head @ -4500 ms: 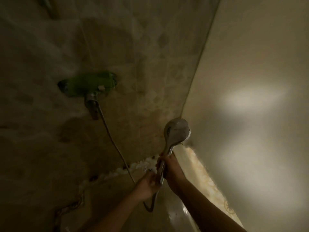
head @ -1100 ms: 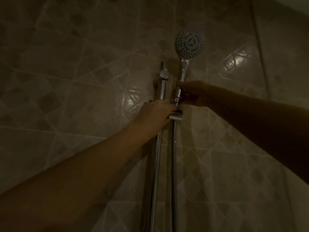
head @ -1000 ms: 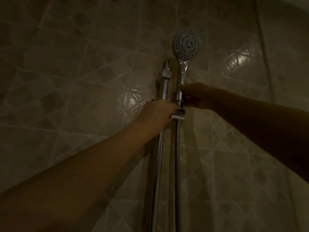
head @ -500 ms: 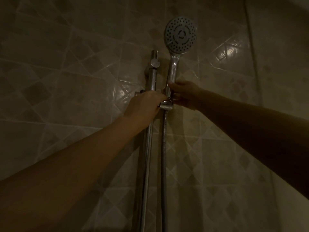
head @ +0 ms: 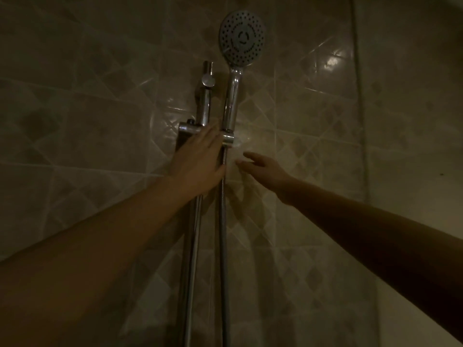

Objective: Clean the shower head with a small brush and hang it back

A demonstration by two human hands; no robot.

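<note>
Hanging upright in its holder (head: 228,140), a chrome hand-held shower head (head: 242,37) faces outward, high on a dim tiled wall (head: 100,96). Its handle is seated in the holder, which sits on the right side of a vertical slide rail (head: 195,221). A metal hose (head: 223,221) drops straight down from the base of the handle, just right of the rail.

The person's left hand (head: 198,164) lies flat over the rail just below the holder, fingers straight and fingertips touching the holder. Its grip is open and holds nothing. The right hand (head: 263,166) hovers to the right of the hose, apart from it, fingers loosely spread, its grip open too.

The hanging-back step looks all but finished. To finish it well, the person would likely check that the handle sits fully down in the holder and does not rock. They would also see that the hose hangs untwisted, then lift both hands away gently so nothing is nudged loose.
</note>
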